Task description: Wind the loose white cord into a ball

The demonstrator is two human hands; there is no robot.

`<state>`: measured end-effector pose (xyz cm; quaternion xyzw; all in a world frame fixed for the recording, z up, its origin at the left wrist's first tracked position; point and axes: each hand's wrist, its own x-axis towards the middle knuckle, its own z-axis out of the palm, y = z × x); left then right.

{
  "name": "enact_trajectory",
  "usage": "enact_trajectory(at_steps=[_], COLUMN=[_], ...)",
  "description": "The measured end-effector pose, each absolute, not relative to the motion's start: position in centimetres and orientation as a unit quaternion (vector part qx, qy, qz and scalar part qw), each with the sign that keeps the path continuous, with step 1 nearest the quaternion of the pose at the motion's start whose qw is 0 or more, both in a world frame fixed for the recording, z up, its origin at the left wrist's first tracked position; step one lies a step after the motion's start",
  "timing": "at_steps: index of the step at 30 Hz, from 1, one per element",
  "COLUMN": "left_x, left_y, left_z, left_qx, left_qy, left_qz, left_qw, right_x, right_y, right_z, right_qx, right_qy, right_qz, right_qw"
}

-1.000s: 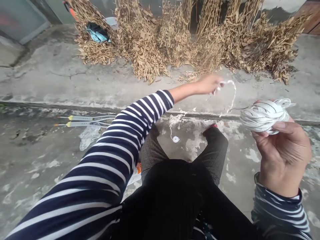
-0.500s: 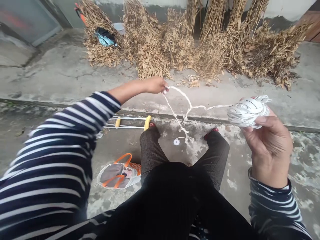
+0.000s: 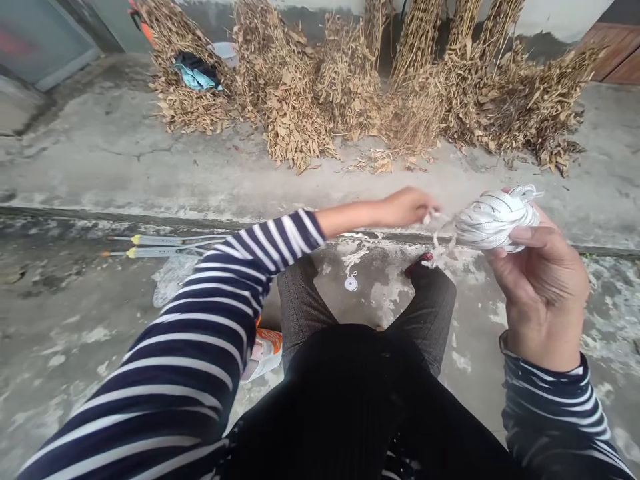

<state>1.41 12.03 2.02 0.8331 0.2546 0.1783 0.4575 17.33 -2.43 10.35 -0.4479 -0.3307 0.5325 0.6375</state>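
My right hand (image 3: 547, 287) is closed around a wound bundle of white rope (image 3: 493, 220), thumb on its near side, with loops sticking out at the far end. Just left of the bundle, my left hand (image 3: 410, 207) pinches the loose run of the same rope, its fingers somewhat blurred. Slack strands hang between the two hands, smeared by motion. On the ground between my feet lies a small white disc (image 3: 351, 284) with a few white strands beside it.
Dried plant stalks (image 3: 300, 100) lean along the wall ahead, a dark and blue cloth (image 3: 197, 72) on them. Crutches (image 3: 160, 247) and clear plastic (image 3: 173, 277) lie at left. A white and orange bag (image 3: 267, 353) stands by my leg, partly hidden. A low concrete step (image 3: 100, 180) crosses in front.
My left hand has moved right, close to the rope bundle, and the stretched rope has gone slack and bunched. My right hand stays in place holding the bundle.
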Motion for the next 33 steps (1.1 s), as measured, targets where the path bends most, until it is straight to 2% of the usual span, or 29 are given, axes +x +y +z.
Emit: enact_trajectory(at_steps=[4,8,12,17,24,28,33], left_x=[-6.7,-13.5,-15.0,-10.1,-2.8,0.0,1.9], left_y=[5.5,6.3,11.6,12.9,5.9,4.4,4.4], left_z=[-1.8,-5.8,-8.3,-9.4,-6.0,-4.4,-4.0], left_qx=[0.838,0.812,0.759,0.766,0.656,0.571,0.521], left_qy=[0.194,0.335,0.509,0.511,0.315,0.307,0.332], left_qz=[-0.008,-0.072,0.002,0.071,0.359,0.421,0.458], left_qw=[0.510,0.474,0.406,0.384,0.585,0.634,0.639], right_x=[16.8,16.0,15.6,16.4,17.0,16.2,15.7], right_y=[-2.5,-2.1,-1.4,-0.5,0.7,1.0,0.7], right_z=[10.6,10.6,9.9,8.5,6.3,6.1,6.2], right_qx=[-0.435,-0.429,-0.456,-0.471,-0.502,-0.502,-0.491], right_qy=[-0.349,-0.356,-0.330,-0.352,-0.302,-0.278,-0.274], right_qz=[0.534,0.547,0.557,0.541,0.566,0.582,0.602], right_qw=[0.635,0.625,0.610,0.600,0.581,0.576,0.567])
